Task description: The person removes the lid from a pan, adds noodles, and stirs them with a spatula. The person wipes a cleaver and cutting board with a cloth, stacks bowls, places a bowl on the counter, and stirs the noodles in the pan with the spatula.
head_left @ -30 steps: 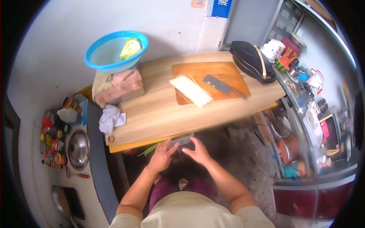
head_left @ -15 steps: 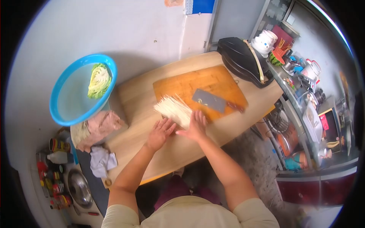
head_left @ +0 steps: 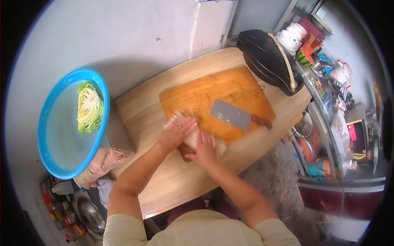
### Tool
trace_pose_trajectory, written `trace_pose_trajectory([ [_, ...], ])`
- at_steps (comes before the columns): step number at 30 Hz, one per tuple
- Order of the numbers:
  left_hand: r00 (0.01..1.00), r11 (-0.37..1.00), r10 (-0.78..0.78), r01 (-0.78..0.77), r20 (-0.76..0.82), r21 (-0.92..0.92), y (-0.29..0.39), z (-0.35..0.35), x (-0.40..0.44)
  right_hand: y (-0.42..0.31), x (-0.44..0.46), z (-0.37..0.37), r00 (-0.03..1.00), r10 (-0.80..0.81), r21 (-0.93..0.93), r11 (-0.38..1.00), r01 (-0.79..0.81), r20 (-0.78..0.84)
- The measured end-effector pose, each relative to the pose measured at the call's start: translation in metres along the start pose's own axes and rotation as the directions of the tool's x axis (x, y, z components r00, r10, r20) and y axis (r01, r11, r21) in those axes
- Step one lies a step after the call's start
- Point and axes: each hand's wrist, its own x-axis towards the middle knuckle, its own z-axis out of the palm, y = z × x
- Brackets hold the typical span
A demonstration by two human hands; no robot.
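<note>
Our fingers (head_left: 189, 124) lie open and outstretched on the noodles (head_left: 191, 138), left hand (head_left: 174, 133) and right hand (head_left: 206, 152) flanking them. The noodles look gathered, their ends uneven, at the near-left edge of the cutting board (head_left: 205, 88). Right of them lies the knife (head_left: 230, 114), unheld; the desk (head_left: 172, 186) extends past the board towards us.

no readable text, bottles (head_left: 69, 218) at lower left, too small and blurred to read
</note>
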Motion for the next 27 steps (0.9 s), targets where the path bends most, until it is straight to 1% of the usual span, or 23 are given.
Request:
trace_pose_trajectory([
  [2,0.989,0.998,0.058,-0.060,0.140,0.007,-0.003,-0.004,0.009,-0.001,-0.002,0.002,0.999,-0.031,-0.002,1.000,0.031,0.023],
  [3,0.974,0.996,0.084,-0.088,0.208,0.009,-0.004,-0.008,0.012,0.001,-0.004,0.005,0.999,-0.053,0.014,0.999,0.053,0.001],
  [6,0.959,0.993,0.121,-0.120,0.257,-0.018,-0.004,-0.006,0.016,0.010,-0.006,0.011,0.992,-0.117,0.046,0.992,0.119,-0.047],
  [9,0.992,0.981,0.127,-0.129,-0.027,-0.143,-0.008,0.002,0.003,0.013,-0.011,0.003,0.985,-0.165,0.046,0.985,0.167,-0.055],
  [12,0.992,0.984,0.093,-0.104,-0.081,-0.146,-0.005,0.017,-0.010,0.013,-0.014,0.000,0.971,-0.221,0.019,0.974,0.224,-0.088],
  [14,0.987,0.990,0.102,-0.113,-0.123,-0.085,-0.002,0.017,-0.017,0.015,-0.019,0.004,0.952,-0.275,-0.022,0.961,0.275,-0.136],
  [15,0.984,0.992,0.107,-0.116,-0.144,-0.055,0.000,0.016,-0.019,0.016,-0.021,0.007,0.954,-0.269,-0.031,0.963,0.267,-0.132],
  [18,0.965,0.994,0.086,-0.098,-0.246,-0.039,0.006,0.019,-0.024,0.016,-0.026,0.010,0.959,-0.256,-0.049,0.966,0.252,-0.117],
  [23,0.980,0.997,-0.072,0.073,-0.188,-0.001,0.028,0.025,-0.035,0.012,-0.036,0.000,0.964,-0.262,-0.077,0.963,0.258,-0.041],
  [24,0.979,0.994,-0.110,0.113,-0.173,0.009,0.031,0.026,-0.036,0.012,-0.037,-0.001,0.957,-0.283,-0.102,0.956,0.276,-0.063],
  [27,0.973,0.987,-0.150,0.158,-0.177,0.030,0.038,0.028,-0.039,0.015,-0.039,0.002,0.930,-0.342,-0.201,0.928,0.313,-0.133],
])
